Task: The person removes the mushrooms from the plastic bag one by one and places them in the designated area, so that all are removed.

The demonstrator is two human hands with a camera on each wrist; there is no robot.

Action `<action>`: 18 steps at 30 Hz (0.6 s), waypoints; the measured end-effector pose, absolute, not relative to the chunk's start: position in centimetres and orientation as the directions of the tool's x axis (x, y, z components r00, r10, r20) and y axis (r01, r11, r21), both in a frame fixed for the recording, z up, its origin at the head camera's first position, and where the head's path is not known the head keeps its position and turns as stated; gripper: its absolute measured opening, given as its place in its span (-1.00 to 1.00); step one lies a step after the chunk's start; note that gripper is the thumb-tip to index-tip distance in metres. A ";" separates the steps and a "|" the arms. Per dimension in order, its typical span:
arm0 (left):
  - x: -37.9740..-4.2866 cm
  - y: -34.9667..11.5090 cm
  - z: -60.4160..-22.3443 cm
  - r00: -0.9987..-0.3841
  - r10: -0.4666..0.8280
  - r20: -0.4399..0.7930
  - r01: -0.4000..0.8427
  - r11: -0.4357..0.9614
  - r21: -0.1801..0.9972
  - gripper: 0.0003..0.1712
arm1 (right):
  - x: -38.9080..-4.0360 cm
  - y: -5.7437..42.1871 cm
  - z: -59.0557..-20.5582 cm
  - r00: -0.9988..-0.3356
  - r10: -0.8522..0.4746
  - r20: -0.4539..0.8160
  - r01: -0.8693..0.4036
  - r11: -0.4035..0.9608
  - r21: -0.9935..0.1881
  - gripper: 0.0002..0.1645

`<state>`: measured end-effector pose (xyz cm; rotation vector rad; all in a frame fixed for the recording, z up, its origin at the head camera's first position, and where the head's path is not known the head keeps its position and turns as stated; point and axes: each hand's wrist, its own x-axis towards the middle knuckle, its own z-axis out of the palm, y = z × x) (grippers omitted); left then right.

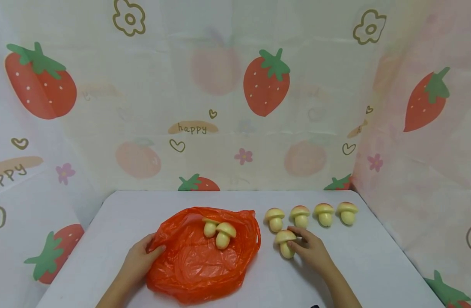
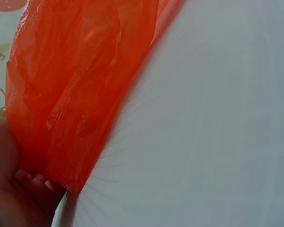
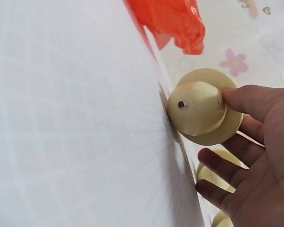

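Observation:
A red plastic bag (image 1: 195, 284) lies spread on the white table, its mouth facing up. Two pale yellow toy mushrooms, one at the back (image 1: 210, 229) and one in front (image 1: 224, 235), show inside it. My left hand (image 1: 140, 259) grips the bag's left edge between thumb and fingers; in the left wrist view the bag (image 2: 80, 85) hides part of those fingers. To the right of the bag, my right hand (image 1: 314, 252) pinches another toy mushroom (image 1: 284, 237) between thumb and fingers. The right wrist view shows this mushroom's rounded stem (image 3: 196, 106) with a small dark spot at its end.
Several more toy mushrooms stand in a row behind my right hand, from the leftmost (image 1: 275, 219) to the rightmost (image 1: 347, 213). A strawberry-print cloth (image 1: 228, 162) hangs behind and at both sides of the white table (image 1: 359, 265).

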<state>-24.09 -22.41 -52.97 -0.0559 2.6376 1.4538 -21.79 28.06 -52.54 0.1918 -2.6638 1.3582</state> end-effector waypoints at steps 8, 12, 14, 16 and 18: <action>-24.0 -22.4 -52.9 -0.991 0.029 -0.129 -0.094 0.534 0.840 -0.23 | -21.8 28.0 -52.6 -0.980 -0.058 0.192 -0.191 0.560 -0.806 -0.37; -24.1 -22.4 -52.9 -0.991 0.031 -0.130 -0.094 0.532 0.841 -0.22 | -21.7 28.0 -52.5 -0.977 -0.054 0.205 -0.198 0.573 -0.795 -0.38; -24.1 -22.3 -52.9 -0.991 0.031 -0.133 -0.096 0.531 0.842 -0.22 | -21.6 28.0 -52.5 -0.976 -0.046 0.215 -0.201 0.581 -0.788 -0.38; -24.0 -22.3 -52.8 -0.991 0.030 -0.134 -0.097 0.530 0.842 -0.22 | -21.5 28.0 -52.5 -0.973 -0.048 0.226 -0.211 0.583 -0.785 -0.38; -24.0 -22.3 -52.8 -0.991 0.028 -0.134 -0.099 0.530 0.842 -0.23 | -21.6 28.0 -52.5 -0.969 -0.063 0.241 -0.232 0.579 -0.781 -0.38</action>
